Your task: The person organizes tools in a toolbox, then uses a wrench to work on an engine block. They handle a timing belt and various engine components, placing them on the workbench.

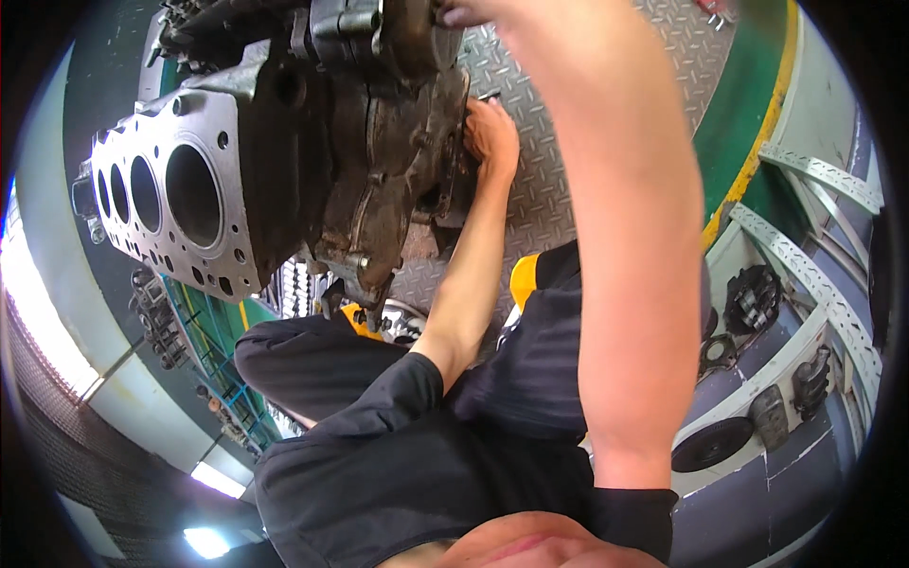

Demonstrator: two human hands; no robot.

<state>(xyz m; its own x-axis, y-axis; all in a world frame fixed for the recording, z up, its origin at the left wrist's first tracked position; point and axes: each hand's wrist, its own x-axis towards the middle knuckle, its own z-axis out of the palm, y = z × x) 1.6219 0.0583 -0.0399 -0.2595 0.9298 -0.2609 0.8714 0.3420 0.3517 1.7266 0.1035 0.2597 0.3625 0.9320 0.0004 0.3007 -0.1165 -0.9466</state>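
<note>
A dark, greasy engine block [284, 161] fills the upper left, with a bright machined face [142, 185] holding several round cylinder bores. My left hand [491, 131] reaches to the block's right end, fingers curled in against a dark cover edge. A small dark tip shows beside its knuckles; what these fingers grip is hidden by the housing. At the top edge of the picture, my right hand [478, 11] touches or nearly touches the upper housing [369, 38]. It is partly cut off and blurred, so its grip does not show.
Under the engine lies a diamond-plate metal floor [544, 194]. Green flooring with a yellow stripe [753, 175] runs along the right. White perforated shelf rails [805, 256] and dark engine parts [753, 293] stand there. At lower left, a rack [222, 364] holds more parts.
</note>
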